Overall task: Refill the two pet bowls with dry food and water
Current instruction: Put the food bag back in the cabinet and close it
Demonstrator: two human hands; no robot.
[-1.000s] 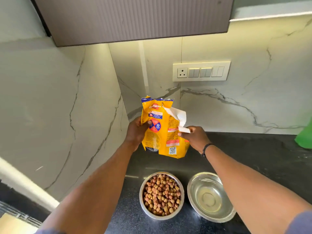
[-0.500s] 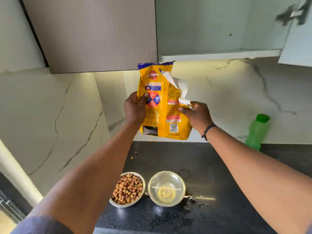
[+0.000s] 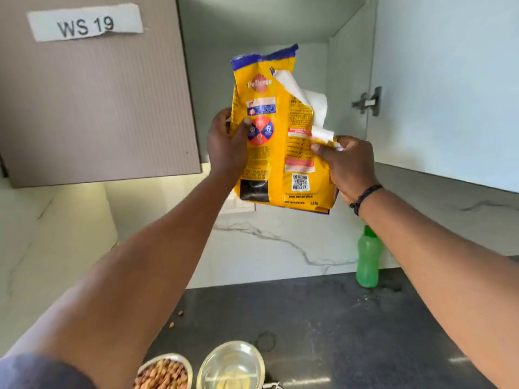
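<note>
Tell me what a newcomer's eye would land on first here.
First, the yellow dog food bag, held upright by the left hand and right hand before the open cabinet. Then the WS 19 label on the closed door at upper left.

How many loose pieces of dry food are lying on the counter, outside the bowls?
2. One kibble piece lies near the wall at the counter's left; the other kibble piece is just below-left of it. The left forearm may hide more.
</note>
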